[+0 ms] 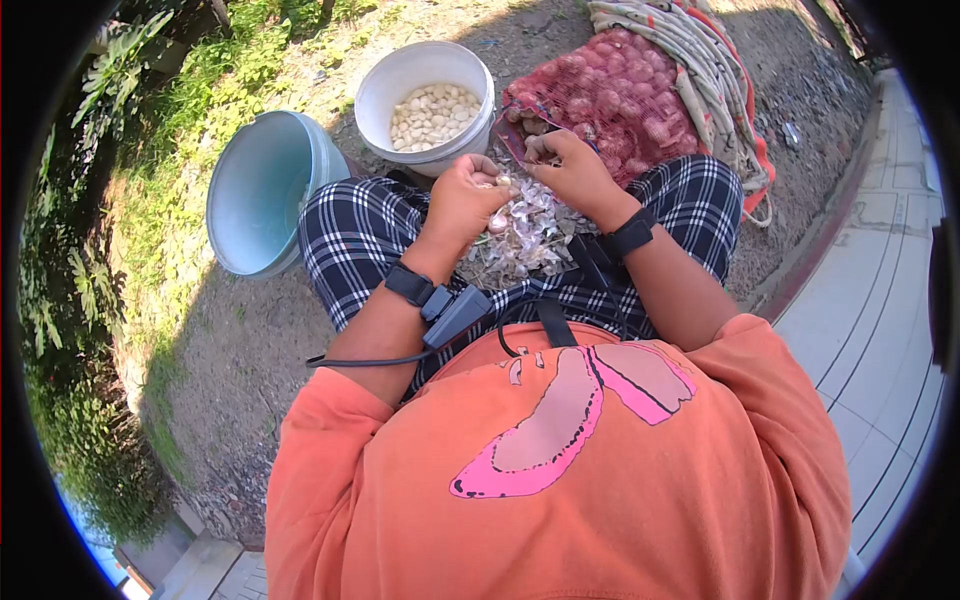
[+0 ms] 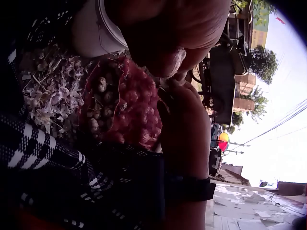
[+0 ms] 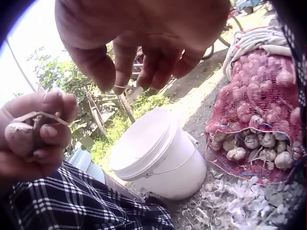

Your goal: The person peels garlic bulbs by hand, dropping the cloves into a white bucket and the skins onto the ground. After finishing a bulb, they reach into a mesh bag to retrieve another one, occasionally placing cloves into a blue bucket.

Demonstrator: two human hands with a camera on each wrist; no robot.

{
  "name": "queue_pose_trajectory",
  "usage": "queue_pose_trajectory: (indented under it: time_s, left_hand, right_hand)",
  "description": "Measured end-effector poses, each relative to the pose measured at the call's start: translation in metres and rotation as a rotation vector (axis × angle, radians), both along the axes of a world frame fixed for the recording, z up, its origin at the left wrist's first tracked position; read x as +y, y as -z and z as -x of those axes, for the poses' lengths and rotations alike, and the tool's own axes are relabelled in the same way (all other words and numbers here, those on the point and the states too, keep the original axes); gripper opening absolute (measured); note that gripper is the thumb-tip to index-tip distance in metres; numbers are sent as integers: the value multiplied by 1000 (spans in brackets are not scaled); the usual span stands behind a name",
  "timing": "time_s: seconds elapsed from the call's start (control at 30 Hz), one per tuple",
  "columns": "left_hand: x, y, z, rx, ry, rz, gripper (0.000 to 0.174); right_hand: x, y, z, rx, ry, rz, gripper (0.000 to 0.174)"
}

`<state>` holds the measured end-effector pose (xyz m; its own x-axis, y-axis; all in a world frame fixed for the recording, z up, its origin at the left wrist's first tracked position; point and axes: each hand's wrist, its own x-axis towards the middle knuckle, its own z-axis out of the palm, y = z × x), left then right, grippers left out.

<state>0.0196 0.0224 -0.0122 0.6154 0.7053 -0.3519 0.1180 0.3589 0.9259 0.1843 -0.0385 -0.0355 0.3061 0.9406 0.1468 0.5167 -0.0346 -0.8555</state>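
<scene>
My left hand point(image 1: 462, 207) is raised over the lap, its fingers curled round a garlic bulb point(image 3: 20, 139) with brownish skin, seen at the left of the right wrist view. Just beside it, my right hand point(image 1: 582, 178) has its thumb and fingertips close together, pinching a thin pale strip of garlic skin point(image 3: 120, 87). Below both hands, between the knees, lies a heap of papery garlic skins point(image 1: 530, 238). The left wrist view is dark, and the hands nearly meet in it.
A white bucket point(image 1: 372, 112) with peeled garlic cloves point(image 1: 436, 116) stands ahead. To its left is a pale blue bucket point(image 1: 235, 205). A red mesh sack point(image 1: 625, 85) of garlic bulbs lies ahead right, its mouth towards me, a whitish rolled cloth point(image 1: 715, 85) behind. Tiled paving point(image 1: 870, 330) runs along the right.
</scene>
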Motion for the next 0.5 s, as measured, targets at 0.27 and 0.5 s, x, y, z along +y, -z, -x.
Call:
queue_pose_trajectory:
  time_s: [0.27, 0.5]
  left_hand:
    - [-3, 1, 3, 279, 37, -537, 13]
    - [-4, -8, 4, 324, 89, -815, 14]
  right_hand:
    - [-12, -25, 26, 23, -124, 6, 20]
    - [-11, -19, 19, 16, -167, 82, 18]
